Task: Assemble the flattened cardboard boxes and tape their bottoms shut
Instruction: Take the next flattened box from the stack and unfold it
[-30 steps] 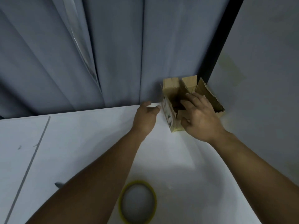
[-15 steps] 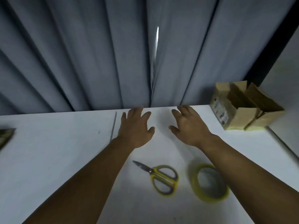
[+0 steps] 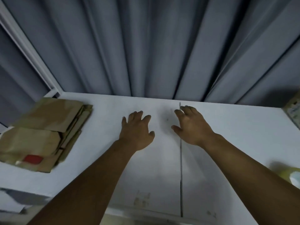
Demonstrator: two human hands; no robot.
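Observation:
A stack of flattened cardboard boxes (image 3: 43, 133) lies at the left of the white table (image 3: 100, 159); the nearest one bears a red label. My left hand (image 3: 136, 129) hovers over the table's middle, fingers spread, holding nothing, well right of the stack. My right hand (image 3: 191, 125) is beside it, fingers loosely spread and empty. An assembled box (image 3: 293, 111) shows only as a sliver at the right edge. The yellow tape roll (image 3: 290, 174) is blurred at the lower right edge, partly hidden by my right forearm.
Grey curtains (image 3: 154, 46) hang right behind the table's far edge. A thin seam (image 3: 180, 168) runs front to back across the tabletop under my right hand. A white frame post (image 3: 29, 51) stands at the back left.
The view has swung left: the assembled box slid to the right edge, the scissors left the view, and the flat stack came in. Both hands have left the assembled box and are empty.

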